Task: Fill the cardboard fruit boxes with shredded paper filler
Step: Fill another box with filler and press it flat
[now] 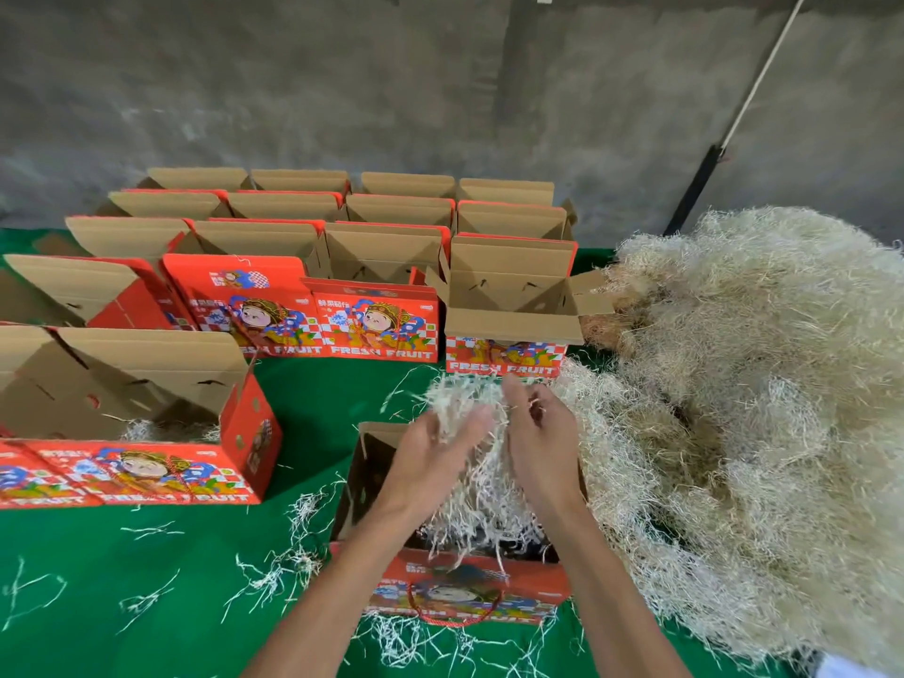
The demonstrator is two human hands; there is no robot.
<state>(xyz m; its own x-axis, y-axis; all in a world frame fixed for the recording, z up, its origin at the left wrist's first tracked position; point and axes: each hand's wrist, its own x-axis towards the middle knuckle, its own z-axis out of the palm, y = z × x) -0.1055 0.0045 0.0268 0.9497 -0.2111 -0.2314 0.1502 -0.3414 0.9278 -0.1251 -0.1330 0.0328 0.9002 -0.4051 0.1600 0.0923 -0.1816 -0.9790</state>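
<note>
At the bench's left edge an open fruit box [146,423] stands with its flaps up and a thin bed of shredded paper at the bottom; its printed red front faces the near edge. Behind it, toward the far edge, rows of open boxes [313,227] stand packed side by side, their brown flaps raised. The green bench cloth [146,555] lies bare in a broad patch at the near left corner, dotted with loose strands [274,570] of paper, and a narrower green lane runs between the left box and the middle box.

The middle box [455,579] sits at the near edge, open, with a red cord handle [460,614] hanging on its front. Paper filler already lies inside it and spills over its rim. Both hands hover directly above its opening. The left hand [435,452] has its fingers spread and loosely bent against a clump of shredded paper [464,408]; whether it truly grips the clump I cannot tell. The right hand [538,433] is just beside it, palm turned inward, fingers relaxed and partly curled, with a few strands caught at the fingertips. The clump sits between the 2 hands, trailing down into the box.

Just behind the hands, 1 more open box [508,315] stands with its front flap folded out. The whole right side of the bench is covered by a large heap of shredded paper [758,408], touching the middle box's right wall and reaching the right edge, leaving no bare cloth there.
</note>
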